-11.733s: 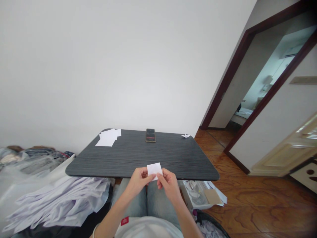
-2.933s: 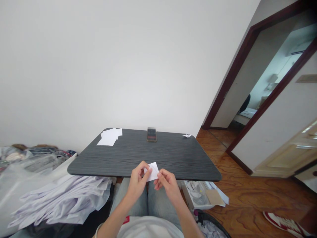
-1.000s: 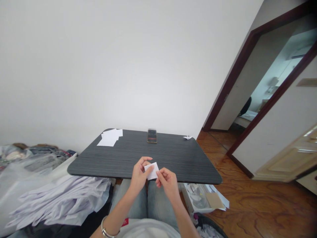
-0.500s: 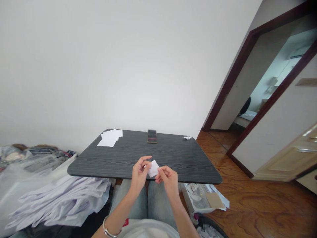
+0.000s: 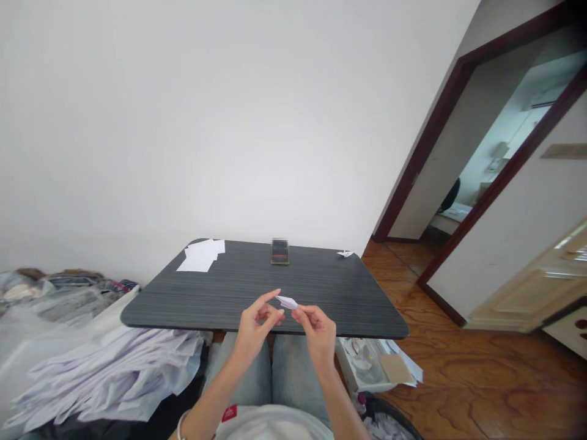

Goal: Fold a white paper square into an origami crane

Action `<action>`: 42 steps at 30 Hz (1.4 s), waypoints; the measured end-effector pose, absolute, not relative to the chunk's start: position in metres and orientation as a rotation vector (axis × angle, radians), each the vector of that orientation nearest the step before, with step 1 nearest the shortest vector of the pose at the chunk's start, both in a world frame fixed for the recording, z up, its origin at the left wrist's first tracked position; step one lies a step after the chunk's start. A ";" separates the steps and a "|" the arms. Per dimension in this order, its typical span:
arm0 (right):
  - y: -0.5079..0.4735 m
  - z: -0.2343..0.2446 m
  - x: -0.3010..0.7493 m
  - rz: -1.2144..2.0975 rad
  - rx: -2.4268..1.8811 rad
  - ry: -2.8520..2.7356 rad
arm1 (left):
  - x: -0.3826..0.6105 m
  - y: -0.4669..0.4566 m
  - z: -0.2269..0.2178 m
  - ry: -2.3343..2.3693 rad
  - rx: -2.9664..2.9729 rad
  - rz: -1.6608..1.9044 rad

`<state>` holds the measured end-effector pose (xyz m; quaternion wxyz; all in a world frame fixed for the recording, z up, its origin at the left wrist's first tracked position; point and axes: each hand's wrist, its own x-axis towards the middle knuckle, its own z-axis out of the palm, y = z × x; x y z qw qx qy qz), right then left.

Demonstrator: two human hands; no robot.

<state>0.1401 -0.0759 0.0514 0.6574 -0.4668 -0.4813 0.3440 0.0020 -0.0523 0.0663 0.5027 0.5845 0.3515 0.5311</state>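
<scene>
A small folded piece of white paper (image 5: 288, 302) is held above the near edge of the dark table (image 5: 206, 299). My right hand (image 5: 317, 330) pinches its right end between thumb and forefinger. At the paper's left tip, the stretched forefinger of my left hand (image 5: 257, 322) is close to or touching it; I cannot tell which. The left thumb stands apart, below the paper, and the other left fingers are curled. A little folded white paper shape (image 5: 345, 253) lies at the table's far right corner.
White paper sheets (image 5: 202, 255) overlap at the table's far left. A dark phone-like device (image 5: 279, 252) is near the back edge. Below on the right stand an open box (image 5: 362, 366) and a black bin (image 5: 389, 421) with paper. White fabric (image 5: 114, 373) is heaped at left.
The paper has turned from a broad face to a narrow, nearly edge-on shape. My left thumb has come off it, and the left forefinger is stretched toward its tip. The right hand keeps its pinch.
</scene>
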 end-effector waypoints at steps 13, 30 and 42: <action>-0.080 0.050 0.141 0.796 -0.903 -1.206 | -0.001 -0.050 0.065 0.821 1.461 1.296; -0.077 0.046 0.138 0.918 -0.830 -1.098 | 0.000 -0.054 0.067 0.819 1.400 1.348; -0.082 0.056 0.135 1.073 -0.967 -0.984 | 0.003 -0.058 0.072 0.824 1.378 1.312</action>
